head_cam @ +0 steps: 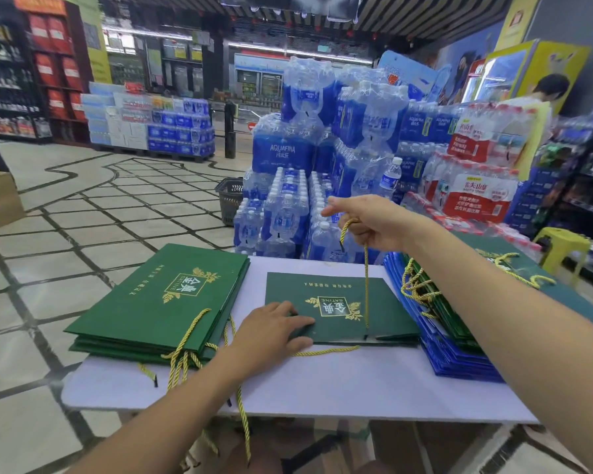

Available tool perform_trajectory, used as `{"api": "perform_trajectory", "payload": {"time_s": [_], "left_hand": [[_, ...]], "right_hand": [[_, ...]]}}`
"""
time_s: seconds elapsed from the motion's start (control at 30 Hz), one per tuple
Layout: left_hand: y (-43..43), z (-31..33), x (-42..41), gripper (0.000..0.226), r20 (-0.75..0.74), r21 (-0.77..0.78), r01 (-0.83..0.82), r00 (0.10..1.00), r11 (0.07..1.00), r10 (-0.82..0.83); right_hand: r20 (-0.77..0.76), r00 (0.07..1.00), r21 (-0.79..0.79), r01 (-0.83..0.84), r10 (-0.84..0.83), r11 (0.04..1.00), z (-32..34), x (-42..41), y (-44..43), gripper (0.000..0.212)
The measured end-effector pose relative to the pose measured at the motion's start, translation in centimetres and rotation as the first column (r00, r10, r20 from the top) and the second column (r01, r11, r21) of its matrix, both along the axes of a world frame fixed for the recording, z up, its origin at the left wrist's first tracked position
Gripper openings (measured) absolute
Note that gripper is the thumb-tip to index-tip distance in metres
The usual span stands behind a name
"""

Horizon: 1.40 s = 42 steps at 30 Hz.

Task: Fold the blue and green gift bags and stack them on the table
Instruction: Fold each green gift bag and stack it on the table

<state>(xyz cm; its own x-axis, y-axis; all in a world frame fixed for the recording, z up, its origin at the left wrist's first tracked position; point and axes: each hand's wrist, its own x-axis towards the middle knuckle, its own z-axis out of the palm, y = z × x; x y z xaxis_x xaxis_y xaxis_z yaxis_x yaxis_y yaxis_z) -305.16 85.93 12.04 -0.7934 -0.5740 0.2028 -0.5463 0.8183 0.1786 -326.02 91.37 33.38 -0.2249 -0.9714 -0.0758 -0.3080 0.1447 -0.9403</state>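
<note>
The tiled shop floor (83, 213) spreads out to my left. Straight ahead a wall of shrink-wrapped water packs (339, 148) rises just behind the far edge of the white surface (322, 388), closing off that side. Red-labelled packs (476, 196) are heaped beside them on the right. On the left end of the surface lies a stack of green bags (144, 313), flat and slightly fanned, its corner overhanging the edge and its loose cords dangling over the near side. On the right end sits a pile of blue and green bags (459, 354), blue ones at the bottom, with a tangle of gold handles on top. My right forearm crosses over it and hides part of it. Between the two, in the middle of the surface, lies the green gift bag (339, 302), flat, printed face up, touching the right pile. A dark shopping basket (230, 200) stands on the floor by the water, and a yellow stool (562, 248) stands well off to the right. My left hand (271, 333) lies flat with fingers straight, pressing down the near left corner of the bag. My right hand (370, 222) is raised above the bag, pinching its gold cord (366, 285), which runs taut down to the bag's near edge. A second cord lies slack along that edge.
</note>
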Motion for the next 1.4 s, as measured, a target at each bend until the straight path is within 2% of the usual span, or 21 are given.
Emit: {"api": "perform_trajectory", "payload": {"time_s": [0.1, 0.17, 0.27, 0.33, 0.47, 0.57, 0.77, 0.93, 1.1, 1.17, 1.27, 1.4], "left_hand": [[0.2, -0.4, 0.4, 0.057, -0.088, 0.039, -0.019, 0.996, 0.999, 0.023], [0.3, -0.7, 0.6, 0.058, -0.151, 0.074, -0.020, 0.988, 0.997, 0.031], [0.4, -0.7, 0.8, 0.056, -0.200, 0.105, -0.006, 0.979, 0.995, 0.027], [0.4, -0.6, 0.8, 0.056, -0.214, 0.102, -0.001, 0.977, 0.995, 0.023], [0.1, -0.7, 0.8, 0.053, -0.213, 0.115, 0.011, 0.977, 0.993, 0.014], [-0.1, -0.7, 0.8, 0.051, -0.202, 0.101, 0.019, 0.979, 0.995, 0.002], [-0.1, -0.8, 0.9, 0.046, -0.216, 0.093, 0.033, 0.976, 0.995, -0.012], [0.1, -0.9, 0.8, 0.044, -0.231, 0.094, 0.037, 0.973, 0.995, -0.014], [0.0, -1.1, 0.8, 0.044, -0.224, 0.093, 0.041, 0.974, 0.995, -0.020], [0.0, -1.0, 0.8, 0.043, -0.223, 0.089, 0.040, 0.975, 0.995, -0.020], [0.0, -1.0, 0.7, 0.042, -0.221, 0.095, 0.039, 0.975, 0.995, -0.018], [0.0, -1.2, 0.5, 0.043, -0.221, 0.111, 0.037, 0.975, 0.993, -0.012]], "right_hand": [[-0.176, 0.962, 0.123, -0.187, 0.207, 0.975, -0.7, 0.3, 0.7, 0.033], [-0.336, 0.885, 0.212, -0.262, 0.321, 0.942, -2.6, 0.4, 1.1, 0.030], [-0.533, 0.744, 0.293, -0.284, 0.403, 0.913, -7.0, 0.3, 1.3, 0.020], [-0.614, 0.690, 0.308, -0.238, 0.384, 0.921, -9.9, 0.0, 1.3, 0.016], [-0.559, 0.762, 0.295, -0.186, 0.327, 0.937, -13.4, -0.4, 1.8, 0.018], [-0.634, 0.690, 0.270, -0.223, 0.348, 0.937, -14.4, -0.4, 2.5, 0.016], [-0.680, 0.656, 0.194, -0.269, 0.327, 0.943, -14.5, -0.6, 2.7, 0.006], [-0.713, 0.565, 0.263, -0.333, 0.415, 0.905, -13.9, -0.1, 2.8, 0.013], [-0.712, 0.592, 0.216, -0.327, 0.377, 0.920, -13.8, -0.1, 2.5, 0.007], [-0.763, 0.522, 0.230, -0.333, 0.382, 0.914, -13.7, 0.0, 2.3, 0.008], [-0.858, 0.356, 0.243, -0.353, 0.370, 0.903, -13.8, 0.3, 2.0, 0.012], [-0.913, 0.117, 0.324, -0.379, 0.392, 0.867, -13.2, 1.2, 1.6, 0.018]]}}
